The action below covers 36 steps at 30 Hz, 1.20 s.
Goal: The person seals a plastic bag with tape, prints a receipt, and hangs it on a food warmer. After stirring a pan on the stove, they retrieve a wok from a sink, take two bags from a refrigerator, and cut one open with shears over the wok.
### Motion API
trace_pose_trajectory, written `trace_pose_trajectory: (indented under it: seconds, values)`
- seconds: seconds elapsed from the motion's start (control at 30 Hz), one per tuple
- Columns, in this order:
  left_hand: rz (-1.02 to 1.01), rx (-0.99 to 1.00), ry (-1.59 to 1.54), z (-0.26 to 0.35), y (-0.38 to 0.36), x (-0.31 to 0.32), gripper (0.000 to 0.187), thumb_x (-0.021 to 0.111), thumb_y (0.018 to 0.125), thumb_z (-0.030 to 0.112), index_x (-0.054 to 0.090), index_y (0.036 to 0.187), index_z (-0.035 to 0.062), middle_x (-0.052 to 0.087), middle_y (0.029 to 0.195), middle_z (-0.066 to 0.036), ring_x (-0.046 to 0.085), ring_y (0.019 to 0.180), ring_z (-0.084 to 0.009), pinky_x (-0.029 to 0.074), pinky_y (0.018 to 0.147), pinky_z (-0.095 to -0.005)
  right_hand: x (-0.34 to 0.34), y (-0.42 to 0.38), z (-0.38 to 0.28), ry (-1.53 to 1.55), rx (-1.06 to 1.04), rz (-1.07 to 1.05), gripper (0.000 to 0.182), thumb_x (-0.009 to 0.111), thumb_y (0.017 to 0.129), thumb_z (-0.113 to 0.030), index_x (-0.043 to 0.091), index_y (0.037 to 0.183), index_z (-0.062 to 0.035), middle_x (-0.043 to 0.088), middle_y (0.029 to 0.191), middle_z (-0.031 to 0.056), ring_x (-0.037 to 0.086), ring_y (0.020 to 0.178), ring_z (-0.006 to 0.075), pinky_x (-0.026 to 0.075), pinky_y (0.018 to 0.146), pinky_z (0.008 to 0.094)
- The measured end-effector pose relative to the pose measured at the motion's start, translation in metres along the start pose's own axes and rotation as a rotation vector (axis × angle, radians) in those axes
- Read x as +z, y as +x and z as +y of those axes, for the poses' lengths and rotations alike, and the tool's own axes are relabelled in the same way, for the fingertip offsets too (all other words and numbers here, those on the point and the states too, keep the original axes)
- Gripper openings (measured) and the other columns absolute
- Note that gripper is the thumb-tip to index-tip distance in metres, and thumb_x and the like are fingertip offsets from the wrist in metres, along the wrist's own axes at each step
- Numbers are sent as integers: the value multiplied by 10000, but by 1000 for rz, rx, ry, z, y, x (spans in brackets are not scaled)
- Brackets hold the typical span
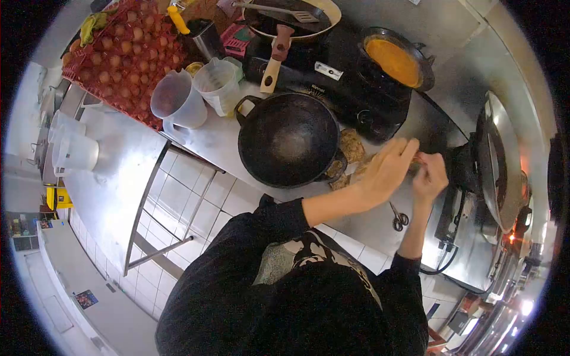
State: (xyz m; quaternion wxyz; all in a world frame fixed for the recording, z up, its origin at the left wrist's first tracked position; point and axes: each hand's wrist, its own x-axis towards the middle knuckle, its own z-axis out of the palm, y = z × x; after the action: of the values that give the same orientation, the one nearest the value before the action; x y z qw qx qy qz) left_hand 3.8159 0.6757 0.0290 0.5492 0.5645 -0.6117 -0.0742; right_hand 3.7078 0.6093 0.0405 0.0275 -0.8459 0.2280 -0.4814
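Both my hands are raised over the steel counter, to the right of a black wok (289,140). My left hand (386,169) is partly closed around a small packet-like thing that its fingers mostly hide. Close beside it, my right hand (430,177) pinches the upper end of the same thing, which is too hidden to name. Below them a pair of scissors (399,219) lies on the counter. A brown patterned cloth (351,146) sits between the wok and my left hand.
Behind stands a black gas stove (380,113) with a pan of orange liquid (393,62) and a frying pan (285,26) holding a spatula. Plastic jugs (178,99) and red egg trays (127,59) are at the left. A large lid-like metal pan (502,160) stands at the right.
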Motion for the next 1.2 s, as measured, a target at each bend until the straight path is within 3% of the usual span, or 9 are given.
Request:
trace_pose_trajectory:
  seconds: [0.27,0.37,0.5,0.6,0.8,1.0,1.1,1.13,1.2]
  values:
    - [89,209,-285,45,-18,-46,240,536,561,10,500,797,38,466,776,-90,462,740,-287,400,641,-369,-61,31,-96,-135,-105,-108,155,482,544,96,544,643,-6,516,581,103,471,499,229,358,457,305]
    - [-27,321,-368,47,-25,-87,227,554,570,56,498,790,39,469,761,-72,468,698,-261,406,582,-343,-80,34,-142,-39,27,-269,92,589,631,45,590,704,-10,561,618,105,524,528,218,375,477,300]
    - [-261,561,-281,19,-40,-172,204,584,615,162,497,762,50,467,739,-48,500,621,-170,424,488,-266,-49,54,-213,157,199,-501,119,649,542,-47,597,647,-70,566,590,60,519,497,170,368,426,247]
    - [-443,663,-117,-15,-46,-253,216,593,654,214,497,763,54,467,738,-49,514,612,-147,436,472,-246,7,46,-248,334,244,-564,133,626,558,12,589,652,-74,551,595,50,521,509,174,390,443,267]
    - [-761,425,187,-80,-63,-407,153,540,717,194,464,756,67,440,724,-50,502,674,-172,429,522,-276,139,62,-299,770,362,-713,170,543,601,95,578,682,-51,556,611,64,531,526,207,403,456,282]
    - [-761,202,244,-150,-94,-466,164,582,690,127,469,771,39,479,761,-84,500,708,-238,426,602,-316,216,53,-322,839,592,-809,128,508,626,97,556,671,-13,564,626,95,552,557,232,422,500,279]
    - [-684,216,278,-171,-94,-465,163,586,686,118,469,767,39,496,774,-91,496,731,-245,415,643,-334,230,49,-315,737,420,-627,116,511,630,95,552,660,-9,562,610,81,537,544,238,412,480,289]
    - [-671,204,277,-178,-92,-461,144,569,695,118,471,765,39,499,765,-92,496,752,-242,406,666,-335,227,52,-307,682,367,-732,117,562,645,53,559,730,-26,559,687,70,537,615,241,417,561,315]
    - [-684,199,325,-189,-84,-446,127,552,705,116,470,763,38,506,765,-91,504,756,-239,407,674,-336,235,55,-300,390,171,-640,159,601,652,-8,554,799,-43,540,753,70,529,670,238,401,630,335]
